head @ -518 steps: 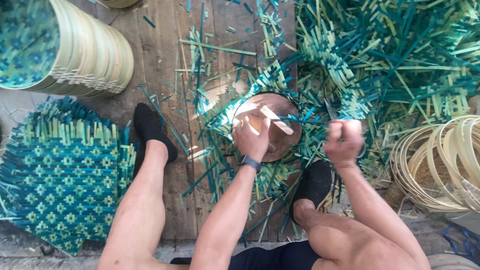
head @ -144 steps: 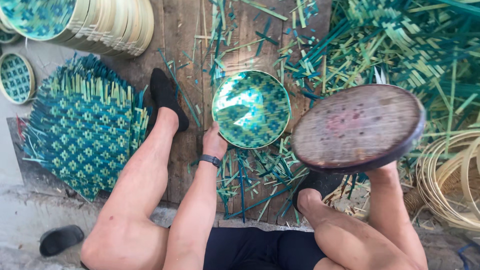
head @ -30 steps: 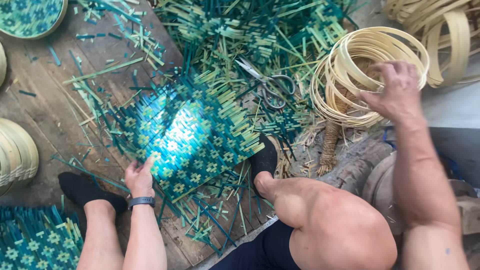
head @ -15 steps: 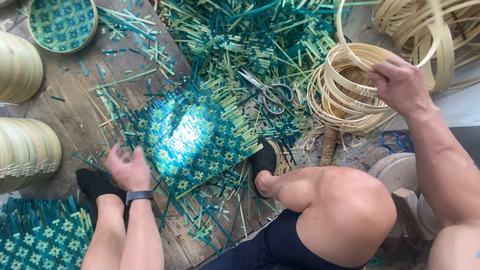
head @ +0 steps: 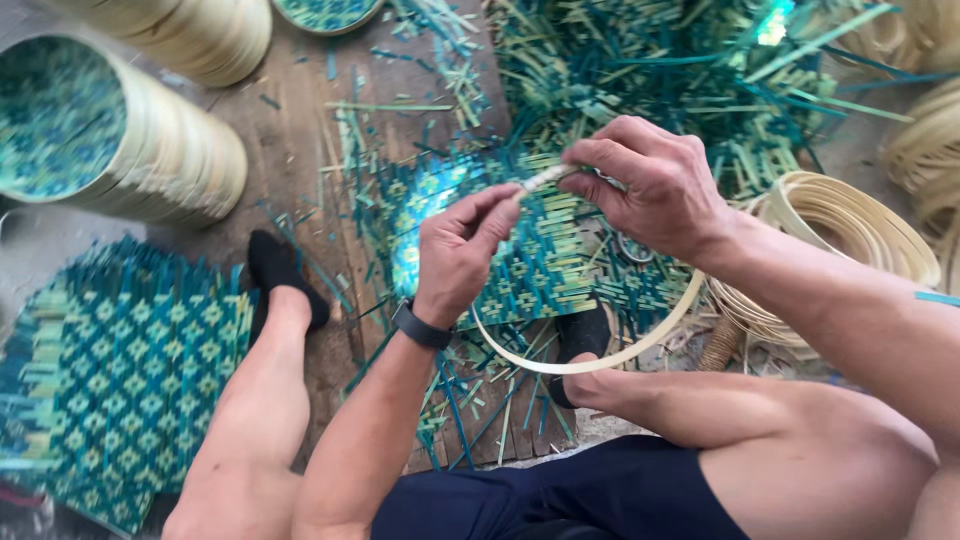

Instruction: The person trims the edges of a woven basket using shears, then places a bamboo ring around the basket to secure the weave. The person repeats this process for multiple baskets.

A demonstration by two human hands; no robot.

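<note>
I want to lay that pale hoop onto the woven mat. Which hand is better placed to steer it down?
Probably the right hand: it pinches the hoop ends above the woven mat; the left hand only steadies the tip.

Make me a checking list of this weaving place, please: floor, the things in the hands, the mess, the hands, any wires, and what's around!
Surface: worn brown wooden floorboards.
Job's things: thin pale bamboo hoop strip, held up over a square teal-and-green woven mat.
Clutter: loose green and teal strip offcuts scattered about.
Hands: left hand and right hand pinch the hoop's ends together with their fingers.
Cables: nothing seen.
Surroundings: stack of round pale-rimmed woven trays, a second flat woven mat, coil of pale bamboo hoops.
</note>
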